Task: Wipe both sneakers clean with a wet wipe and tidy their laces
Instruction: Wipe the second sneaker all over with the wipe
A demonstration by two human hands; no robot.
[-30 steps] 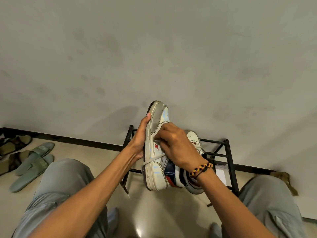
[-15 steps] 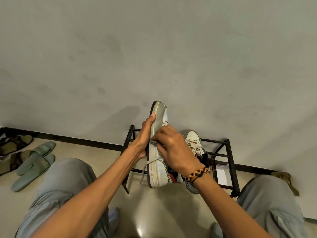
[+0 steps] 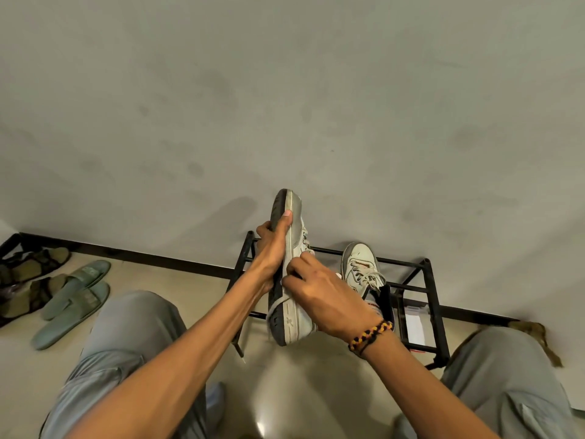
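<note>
My left hand grips one sneaker upright; right hand pinches its midsole; a second sneaker rests on the rack.

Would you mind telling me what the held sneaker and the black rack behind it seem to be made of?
Held sneaker: probably matte white leather or synthetic, scuffed, with a dark rubber-looking sole showing a moulded tread. Black rack: likely painted metal tubing, judging by its thin straight bars with a dull sheen.

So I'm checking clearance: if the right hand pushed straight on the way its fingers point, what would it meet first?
The right hand already touches the held sneaker; beyond it, probably the left hand, though depth is unclear.
</note>
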